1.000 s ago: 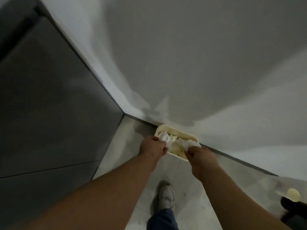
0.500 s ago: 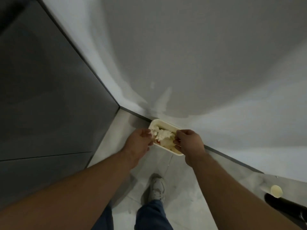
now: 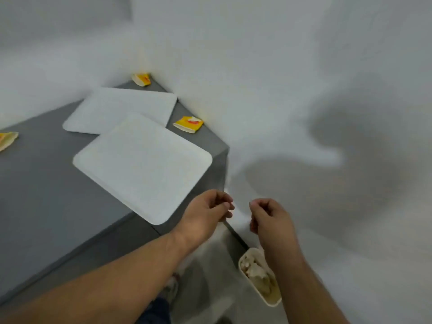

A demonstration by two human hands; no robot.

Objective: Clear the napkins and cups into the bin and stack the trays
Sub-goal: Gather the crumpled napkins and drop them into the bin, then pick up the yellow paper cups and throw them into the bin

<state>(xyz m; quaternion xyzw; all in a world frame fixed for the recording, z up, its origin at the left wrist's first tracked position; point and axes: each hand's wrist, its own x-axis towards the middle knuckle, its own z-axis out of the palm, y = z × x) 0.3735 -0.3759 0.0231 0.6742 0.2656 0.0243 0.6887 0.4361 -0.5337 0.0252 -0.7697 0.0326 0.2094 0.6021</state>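
Both the left hand (image 3: 205, 210) and right hand (image 3: 268, 218) are loosely curled, holding nothing. The bin (image 3: 271, 302) sits at five o'clock; two trays (image 3: 142, 164) overlap on the surface (image 3: 42, 195) at ten o'clock.

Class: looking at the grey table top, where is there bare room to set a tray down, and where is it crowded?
Bare grey table top lies left of the near tray, below the flattened cup at the left edge. The far corner is crowded: the far tray sits under the near tray's edge, with two yellow cups against the wall.
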